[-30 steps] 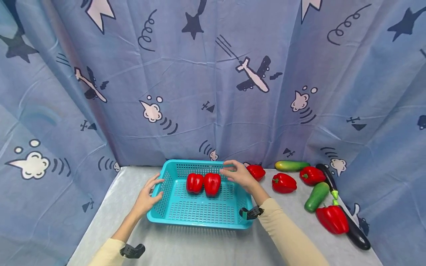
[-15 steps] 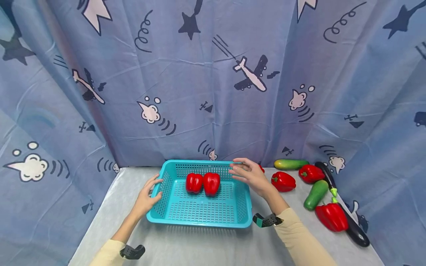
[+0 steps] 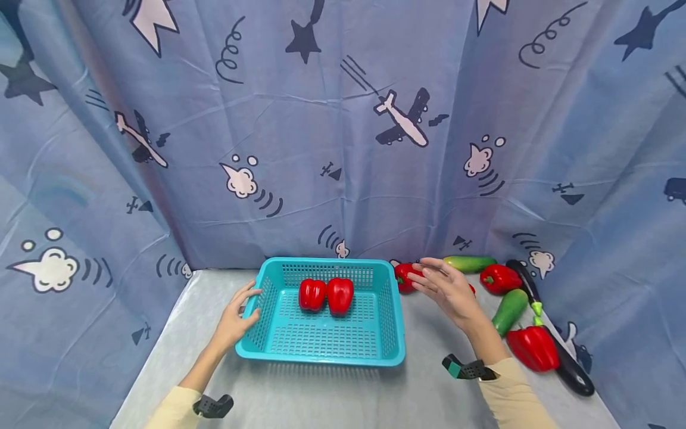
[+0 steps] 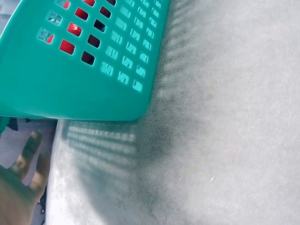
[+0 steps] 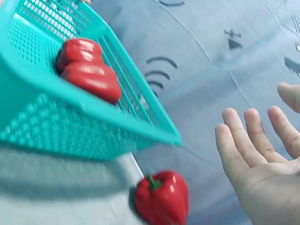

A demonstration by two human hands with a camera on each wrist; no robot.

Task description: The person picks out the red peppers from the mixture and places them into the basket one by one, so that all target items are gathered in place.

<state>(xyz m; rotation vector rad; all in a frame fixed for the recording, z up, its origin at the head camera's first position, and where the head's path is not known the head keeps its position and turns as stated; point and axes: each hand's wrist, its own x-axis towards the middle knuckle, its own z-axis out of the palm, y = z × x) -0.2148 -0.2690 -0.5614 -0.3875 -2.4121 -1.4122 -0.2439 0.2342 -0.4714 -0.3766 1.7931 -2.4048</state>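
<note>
Pepper (image 5: 164, 201) beside basket (image 3: 321, 359) | stem (image 5: 153, 182): right wrist only | left grip (image 3: 236, 319), right grip (image 3: 451, 293): spread, empty

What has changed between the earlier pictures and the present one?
The right hand has moved to the right, from the basket's right end to the loose peppers beside it, as the head view shows. Its fingers are open; nothing was visibly taken hold of or let go. The left hand stays at the basket's left edge, and the two red peppers inside lie as before.
</note>
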